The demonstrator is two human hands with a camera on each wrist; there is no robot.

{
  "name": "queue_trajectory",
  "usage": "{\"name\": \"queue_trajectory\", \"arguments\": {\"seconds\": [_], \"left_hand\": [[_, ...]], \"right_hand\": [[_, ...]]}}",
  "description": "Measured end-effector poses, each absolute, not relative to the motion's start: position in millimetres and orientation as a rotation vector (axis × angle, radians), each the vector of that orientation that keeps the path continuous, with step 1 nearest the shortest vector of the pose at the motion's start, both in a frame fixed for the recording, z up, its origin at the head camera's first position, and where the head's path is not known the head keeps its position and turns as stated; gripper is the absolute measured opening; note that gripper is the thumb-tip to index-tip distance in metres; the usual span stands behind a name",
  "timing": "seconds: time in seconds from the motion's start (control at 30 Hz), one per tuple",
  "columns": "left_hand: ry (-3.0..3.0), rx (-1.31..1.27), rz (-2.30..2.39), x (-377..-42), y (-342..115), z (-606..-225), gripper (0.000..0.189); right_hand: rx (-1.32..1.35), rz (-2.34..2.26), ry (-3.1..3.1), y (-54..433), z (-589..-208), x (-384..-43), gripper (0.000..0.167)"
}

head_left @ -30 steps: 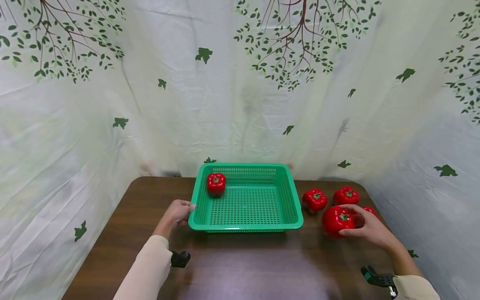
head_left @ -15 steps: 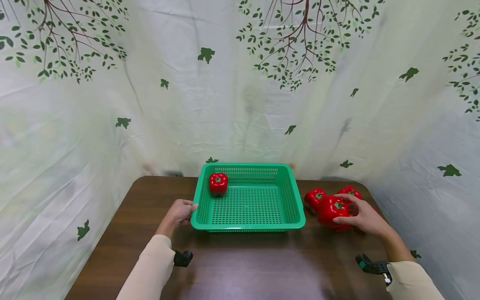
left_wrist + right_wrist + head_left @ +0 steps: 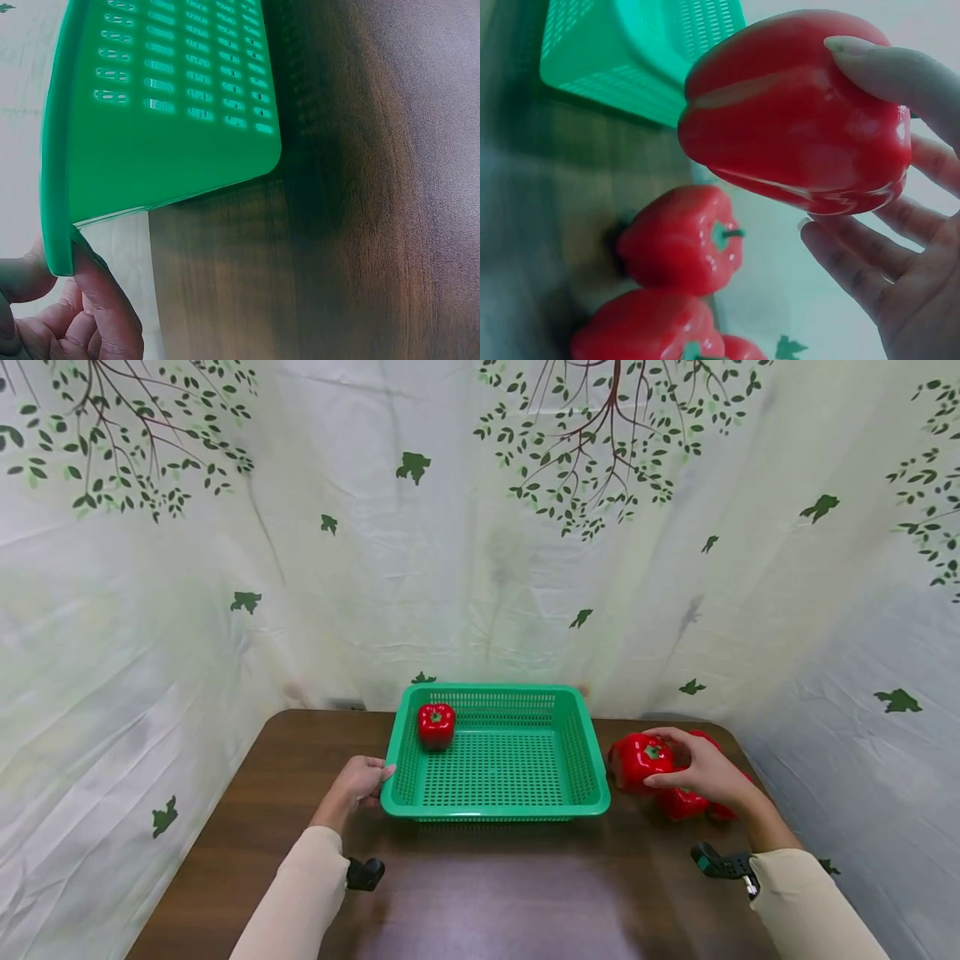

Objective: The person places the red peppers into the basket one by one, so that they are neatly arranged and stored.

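Observation:
A green plastic basket [image 3: 491,768] with slotted walls stands at the back of the brown table. One red bell pepper [image 3: 436,727] sits inside it, by the left wall. My left hand [image 3: 363,781] pinches the basket's left rim between thumb and fingers; the left wrist view shows the rim [image 3: 58,172] in that pinch. Right of the basket, my right hand [image 3: 701,768] grips another red bell pepper [image 3: 795,112], raised above the table in the right wrist view. Thumb and fingers lie on opposite sides of this pepper.
Several more red bell peppers [image 3: 679,240] rest on the table at the right, below and behind my right hand. A whitish cloth with printed leaves [image 3: 495,568] hangs behind the table [image 3: 480,885] and along its sides.
My right hand has lifted its bell pepper and carried it left and slightly back, toward the basket. The left hand keeps its hold on the rim.

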State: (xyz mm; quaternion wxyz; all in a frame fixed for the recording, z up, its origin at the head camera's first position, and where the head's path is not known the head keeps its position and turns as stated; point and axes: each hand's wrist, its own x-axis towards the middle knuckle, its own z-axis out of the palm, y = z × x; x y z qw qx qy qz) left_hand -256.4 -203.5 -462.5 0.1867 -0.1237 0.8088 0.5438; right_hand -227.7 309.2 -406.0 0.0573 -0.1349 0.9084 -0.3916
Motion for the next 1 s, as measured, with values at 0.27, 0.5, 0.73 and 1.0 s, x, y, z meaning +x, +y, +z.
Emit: {"name": "queue_trajectory", "arguments": {"seconds": [0.27,0.5,0.73,1.0], "left_hand": [[2.276,-0.332,1.539,-257,-203,-461,0.042],[2.276,-0.338,1.538,-257,-204,-460,0.042],[2.276,-0.331,1.545,-258,-203,-462,0.043],[2.253,-0.352,1.557,-256,-204,-463,0.044]], "right_hand": [[-0.423,-1.154,2.764,296,-396,-241,0.074],[-0.4,-1.199,2.689,282,-396,-255,0.078],[-0.428,-1.208,2.65,268,-398,-268,0.076],[-0.49,-1.293,2.565,253,-405,-281,0.075]]}}
